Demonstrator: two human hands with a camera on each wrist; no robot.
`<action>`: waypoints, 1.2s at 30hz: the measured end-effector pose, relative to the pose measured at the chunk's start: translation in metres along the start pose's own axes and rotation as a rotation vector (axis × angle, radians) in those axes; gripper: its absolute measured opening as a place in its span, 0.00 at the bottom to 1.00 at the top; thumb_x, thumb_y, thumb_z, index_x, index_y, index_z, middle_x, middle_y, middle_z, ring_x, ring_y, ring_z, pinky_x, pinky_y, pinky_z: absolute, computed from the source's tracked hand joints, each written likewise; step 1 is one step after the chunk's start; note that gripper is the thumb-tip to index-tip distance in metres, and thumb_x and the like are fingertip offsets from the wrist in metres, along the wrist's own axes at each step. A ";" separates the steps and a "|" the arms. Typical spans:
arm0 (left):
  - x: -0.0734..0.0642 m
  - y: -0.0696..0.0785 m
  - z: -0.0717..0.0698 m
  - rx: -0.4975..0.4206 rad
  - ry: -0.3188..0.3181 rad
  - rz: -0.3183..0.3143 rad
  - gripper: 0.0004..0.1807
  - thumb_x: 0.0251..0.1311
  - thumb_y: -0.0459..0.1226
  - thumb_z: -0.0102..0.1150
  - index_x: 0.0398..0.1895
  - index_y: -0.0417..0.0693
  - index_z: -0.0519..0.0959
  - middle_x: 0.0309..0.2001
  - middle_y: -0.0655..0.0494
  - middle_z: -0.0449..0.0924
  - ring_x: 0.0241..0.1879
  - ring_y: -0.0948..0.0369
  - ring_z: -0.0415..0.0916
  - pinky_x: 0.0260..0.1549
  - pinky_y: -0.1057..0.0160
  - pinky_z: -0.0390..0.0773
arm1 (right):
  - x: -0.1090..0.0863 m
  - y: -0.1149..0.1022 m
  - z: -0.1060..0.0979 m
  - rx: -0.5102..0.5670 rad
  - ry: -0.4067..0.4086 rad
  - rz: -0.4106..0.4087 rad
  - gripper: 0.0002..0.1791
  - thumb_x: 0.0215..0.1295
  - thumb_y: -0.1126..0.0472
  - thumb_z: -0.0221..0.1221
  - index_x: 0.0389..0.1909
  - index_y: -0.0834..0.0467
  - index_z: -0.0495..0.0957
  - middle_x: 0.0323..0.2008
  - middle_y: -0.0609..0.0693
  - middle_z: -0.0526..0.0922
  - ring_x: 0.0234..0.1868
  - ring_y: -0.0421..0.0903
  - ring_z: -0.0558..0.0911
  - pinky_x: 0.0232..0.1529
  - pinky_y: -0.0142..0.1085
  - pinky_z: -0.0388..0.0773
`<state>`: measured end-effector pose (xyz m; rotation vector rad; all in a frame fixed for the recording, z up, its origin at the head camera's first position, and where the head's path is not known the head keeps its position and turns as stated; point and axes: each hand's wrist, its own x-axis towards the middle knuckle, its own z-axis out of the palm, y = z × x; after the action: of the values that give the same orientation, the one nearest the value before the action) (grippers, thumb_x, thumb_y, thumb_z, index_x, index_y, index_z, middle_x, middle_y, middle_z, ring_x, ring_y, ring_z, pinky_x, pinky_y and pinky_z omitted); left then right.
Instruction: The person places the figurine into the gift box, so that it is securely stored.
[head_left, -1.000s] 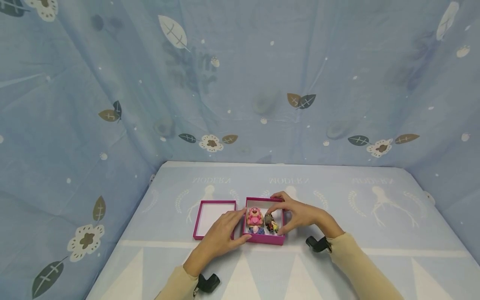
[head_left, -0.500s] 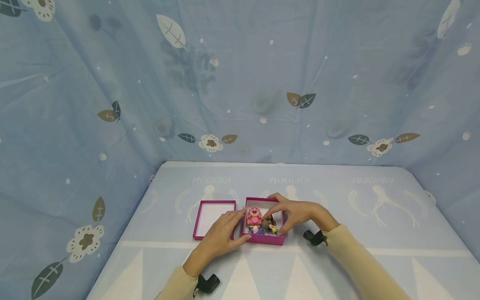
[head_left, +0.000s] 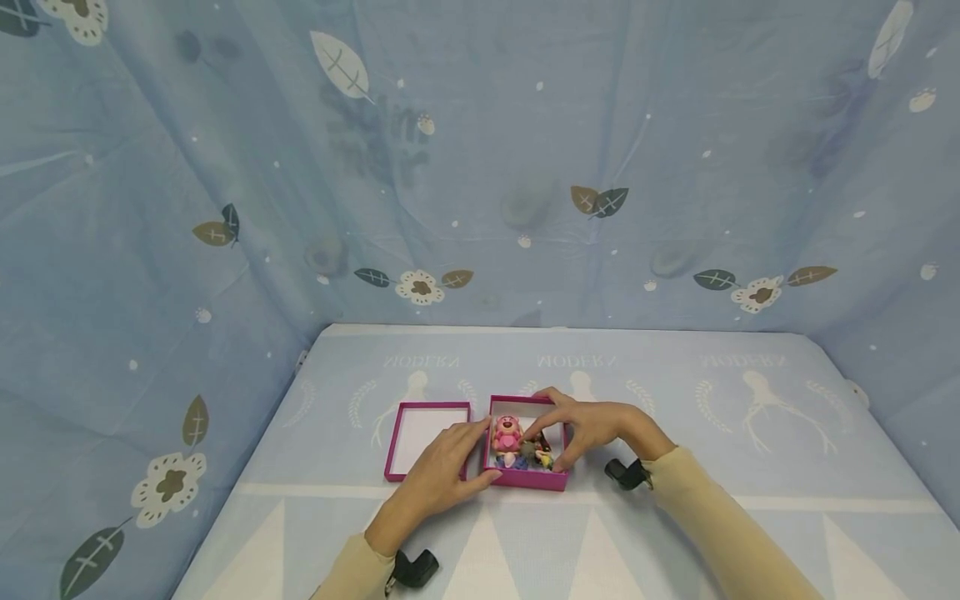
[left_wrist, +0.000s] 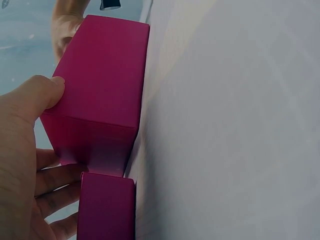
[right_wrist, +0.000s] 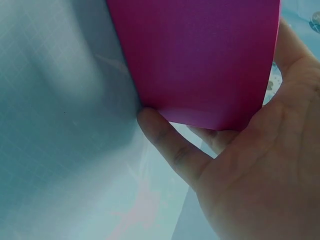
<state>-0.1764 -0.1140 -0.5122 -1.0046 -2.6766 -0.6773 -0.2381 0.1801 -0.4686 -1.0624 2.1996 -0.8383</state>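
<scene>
A magenta box (head_left: 529, 479) with a white inside holds several small toy figures in the head view. A pink bear figure (head_left: 507, 433) lies at its left, and a grey-haired figure (head_left: 528, 451) lies right of the bear. My left hand (head_left: 444, 467) holds the box's front left corner, thumb on the front wall and fingers along the left side. My right hand (head_left: 596, 425) reaches over the right wall, its index finger and thumb at the grey-haired figure and partly covering it. Its other fingers stay outside, one touching the box's lower back corner in the right wrist view.
Left of the box lies a shallow magenta-edged lid (head_left: 432, 405), its white inside facing up and partly covered by my left hand. The table (head_left: 660, 533) has a pale patterned cover. A blue printed curtain (head_left: 480, 167) rises behind it and at both sides.
My right hand has shifted slightly left, its index finger moving further into the box. The grey-haired figure's head has moved left toward the bear. The left hand has stayed on the corner.
</scene>
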 end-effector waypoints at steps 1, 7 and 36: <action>0.000 0.000 0.000 0.002 0.004 0.002 0.43 0.58 0.59 0.61 0.72 0.46 0.65 0.63 0.52 0.76 0.63 0.55 0.72 0.64 0.51 0.72 | 0.000 -0.001 0.000 0.004 -0.002 0.005 0.32 0.50 0.50 0.71 0.60 0.43 0.79 0.71 0.61 0.52 0.70 0.61 0.56 0.65 0.61 0.62; 0.000 0.000 0.000 -0.001 0.022 0.016 0.43 0.59 0.60 0.60 0.71 0.45 0.65 0.62 0.52 0.76 0.62 0.55 0.73 0.63 0.51 0.73 | 0.000 -0.004 0.001 0.001 -0.018 0.045 0.30 0.49 0.49 0.71 0.58 0.39 0.80 0.73 0.61 0.48 0.71 0.60 0.53 0.65 0.65 0.59; 0.001 0.001 0.000 -0.011 0.024 0.013 0.43 0.58 0.58 0.63 0.72 0.46 0.65 0.63 0.51 0.76 0.62 0.55 0.72 0.63 0.51 0.73 | -0.001 -0.008 0.006 -0.042 0.068 0.073 0.15 0.58 0.56 0.64 0.47 0.43 0.87 0.74 0.60 0.51 0.72 0.62 0.53 0.68 0.64 0.56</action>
<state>-0.1761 -0.1130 -0.5114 -1.0096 -2.6464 -0.6975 -0.2296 0.1752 -0.4663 -0.9807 2.3071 -0.8109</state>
